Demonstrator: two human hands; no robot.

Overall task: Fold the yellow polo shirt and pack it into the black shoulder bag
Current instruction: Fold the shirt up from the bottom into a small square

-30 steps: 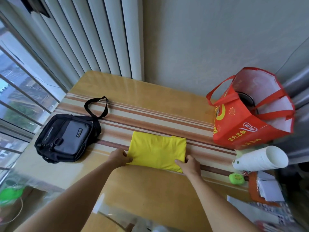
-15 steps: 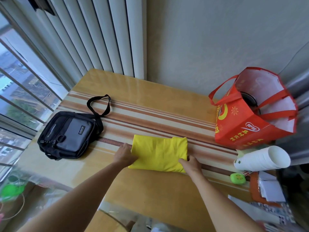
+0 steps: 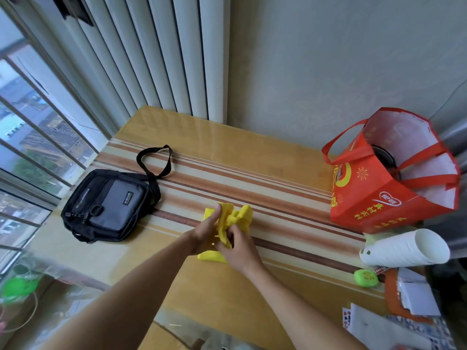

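Note:
The yellow polo shirt is bunched into a small narrow bundle at the middle of the striped table. My left hand grips the bundle's left side, thumb up against the cloth. My right hand grips its near right side, fingers curled into the fabric. The black shoulder bag with a grey front pocket lies flat at the table's left, apart from the shirt, its strap looped behind it. Whether the bag's zips are closed I cannot make out.
A red tote bag stands open at the right. A stack of white paper cups lies on its side near it, beside a small green case and papers. Window and blinds are to the left.
The shirt was a flat folded rectangle held at its two near corners. Both hands have come together at the middle and gathered it into a narrow bundle.

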